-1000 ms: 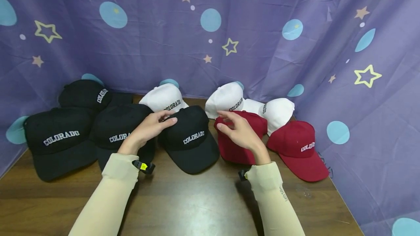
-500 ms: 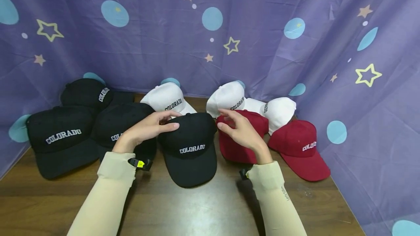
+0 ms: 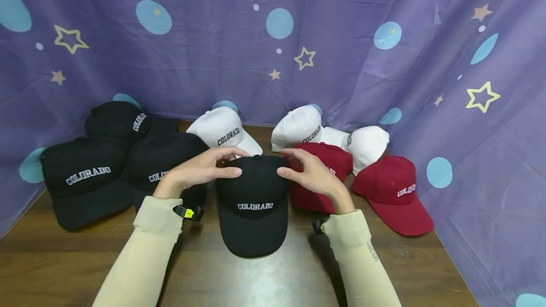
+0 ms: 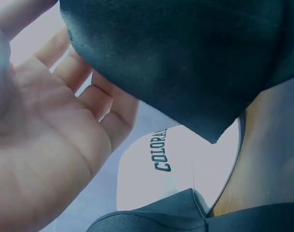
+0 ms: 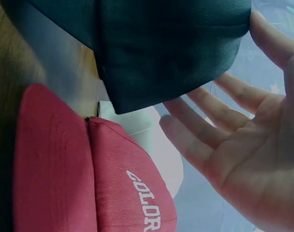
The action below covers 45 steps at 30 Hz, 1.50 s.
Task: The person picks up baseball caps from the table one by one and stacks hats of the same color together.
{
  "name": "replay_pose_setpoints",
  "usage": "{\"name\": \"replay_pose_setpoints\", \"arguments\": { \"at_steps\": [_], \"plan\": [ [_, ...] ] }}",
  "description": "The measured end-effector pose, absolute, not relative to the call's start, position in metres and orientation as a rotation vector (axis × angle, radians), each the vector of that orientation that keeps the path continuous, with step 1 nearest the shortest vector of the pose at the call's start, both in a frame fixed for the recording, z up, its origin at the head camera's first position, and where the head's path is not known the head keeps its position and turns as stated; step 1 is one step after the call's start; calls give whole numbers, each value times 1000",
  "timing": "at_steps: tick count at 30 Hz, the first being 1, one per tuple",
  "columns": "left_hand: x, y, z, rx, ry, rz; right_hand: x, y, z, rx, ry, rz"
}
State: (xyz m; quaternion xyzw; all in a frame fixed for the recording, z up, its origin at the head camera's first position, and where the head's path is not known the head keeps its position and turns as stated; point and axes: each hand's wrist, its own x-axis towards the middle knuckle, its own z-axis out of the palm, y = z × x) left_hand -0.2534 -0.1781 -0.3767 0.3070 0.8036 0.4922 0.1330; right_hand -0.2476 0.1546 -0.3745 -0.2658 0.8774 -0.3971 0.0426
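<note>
A black baseball cap (image 3: 255, 188), lettered COLORADO in white, hangs upright in the middle of the head view, its brim toward me. My left hand (image 3: 204, 169) grips the left side of its crown, thumb in front and fingers behind. On the opposite side my right hand (image 3: 313, 174) holds the crown the same way. Both wrist views show the cap's lower edge raised off the table, with fingertips partly hidden behind the fabric. A red cap (image 3: 322, 155) is behind my right hand, and a white cap (image 3: 226, 129) stands beyond my left.
Several black caps (image 3: 91, 174) cluster at the left, one partly behind my left forearm. Two white caps (image 3: 298, 124) sit at the back right, with another red cap (image 3: 390, 181) in front. A purple patterned curtain (image 3: 222, 70) borders the wooden table (image 3: 64, 269).
The middle black cap has come nearer to me and turned to face straight forward. My right hand, earlier apart from it, now holds its right side. The head view has shifted slightly.
</note>
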Motion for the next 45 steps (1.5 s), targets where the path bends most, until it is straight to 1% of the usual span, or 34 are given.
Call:
{"name": "replay_pose_setpoints", "arguments": {
  "at_steps": [9,21,30,37,45],
  "plan": [
    [-255,-175,-380,928,2402,1328,-251,152,-384,-789,2575,-1252],
    [-255,-175,-386,756,2360,1295,-256,147,-397,-776,2464,-1216],
    [-258,-168,-391,756,2382,1304,-256,152,-396,-731,2463,-1202],
    [-258,-160,-394,763,2447,1294,-257,158,-395,-660,2530,-1098],
    [-256,-158,-393,748,2483,1262,-257,161,-395,-665,2516,-1082]
  ]
}}
